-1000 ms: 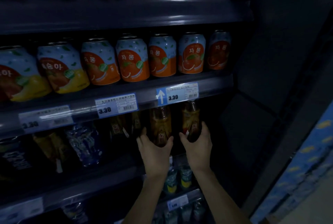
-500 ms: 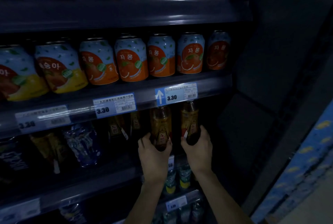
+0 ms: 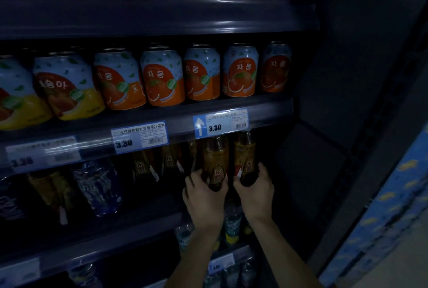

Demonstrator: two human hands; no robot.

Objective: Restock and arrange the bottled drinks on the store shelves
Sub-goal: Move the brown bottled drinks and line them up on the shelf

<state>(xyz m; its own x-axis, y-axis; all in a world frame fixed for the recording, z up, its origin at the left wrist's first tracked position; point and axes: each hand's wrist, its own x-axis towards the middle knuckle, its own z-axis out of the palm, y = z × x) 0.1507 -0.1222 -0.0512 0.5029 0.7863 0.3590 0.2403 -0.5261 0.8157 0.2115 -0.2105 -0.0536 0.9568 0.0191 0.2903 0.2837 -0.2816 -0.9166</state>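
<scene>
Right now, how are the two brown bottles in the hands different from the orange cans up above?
The brown bottles are tall and slim; the orange cans are short and fat. The bottles look dark brown with a label; the cans are painted blue and orange. Each bottle is gripped near its bottom, one by the left hand and one by the right hand; the cans stand untouched one shelf higher. Both kinds are roughly upright with their labels facing out.
</scene>
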